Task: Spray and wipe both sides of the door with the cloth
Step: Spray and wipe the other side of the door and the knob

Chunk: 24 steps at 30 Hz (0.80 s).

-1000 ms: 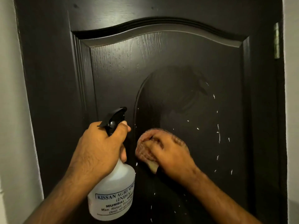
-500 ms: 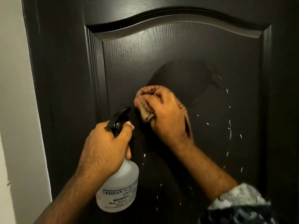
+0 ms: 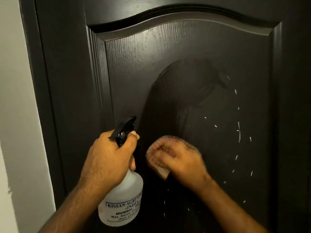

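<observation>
A dark brown panelled door [image 3: 193, 52] fills the view. A wet, darker wiped patch [image 3: 181, 91] marks the middle of its raised panel, with white spray droplets [image 3: 239, 130] to the right. My right hand [image 3: 181, 160] presses a reddish-brown cloth [image 3: 157, 147] against the panel below the patch; hand and cloth are blurred. My left hand [image 3: 109, 157] grips the neck of a translucent white spray bottle [image 3: 122, 199] with a black trigger head [image 3: 125, 126], held just left of the cloth and close to the door.
A white wall [image 3: 15, 115] runs down the left beside the door's dark frame [image 3: 38, 81]. The arched moulding [image 3: 176, 15] tops the raised panel.
My right hand has swept the cloth down from the upper left of the wet patch to below it. The spray bottle has stayed in my left hand.
</observation>
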Available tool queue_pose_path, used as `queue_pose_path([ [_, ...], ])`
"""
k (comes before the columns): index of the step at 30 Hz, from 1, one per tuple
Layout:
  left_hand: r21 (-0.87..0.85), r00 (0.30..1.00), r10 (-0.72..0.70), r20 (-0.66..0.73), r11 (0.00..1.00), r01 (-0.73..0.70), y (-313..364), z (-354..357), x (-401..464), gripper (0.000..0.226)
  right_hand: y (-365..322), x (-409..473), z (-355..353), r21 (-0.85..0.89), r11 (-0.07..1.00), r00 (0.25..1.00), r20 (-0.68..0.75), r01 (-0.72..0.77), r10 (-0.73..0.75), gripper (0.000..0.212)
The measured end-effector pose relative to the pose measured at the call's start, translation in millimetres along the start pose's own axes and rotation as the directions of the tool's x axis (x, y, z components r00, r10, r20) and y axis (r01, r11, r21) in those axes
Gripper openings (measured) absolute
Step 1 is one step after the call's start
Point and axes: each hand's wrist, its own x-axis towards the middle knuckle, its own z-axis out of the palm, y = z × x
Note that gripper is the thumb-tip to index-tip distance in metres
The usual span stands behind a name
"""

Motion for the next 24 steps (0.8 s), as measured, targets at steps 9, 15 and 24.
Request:
queue_pose_path([
  [9,-0.013,0.994,-0.017,0.112,1.000,0.018,-3.9,17.8,2.3,0.029,104.8,55.8,-71.0,0.113,0.665,0.539,-0.494,-0.739,0.682,0.030],
  [15,-0.081,0.987,0.043,0.154,0.996,-0.030,4.3,42.8,11.3,0.033,-4.6,-50.6,-5.2,-0.014,0.867,0.866,-0.040,-0.499,0.498,0.034],
  [24,-0.139,0.957,0.121,0.263,0.986,-0.087,28.9,96.4,17.7,0.029,-3.3,-115.4,-21.6,-0.113,0.979,0.940,0.281,-0.169,0.195,0.031],
])
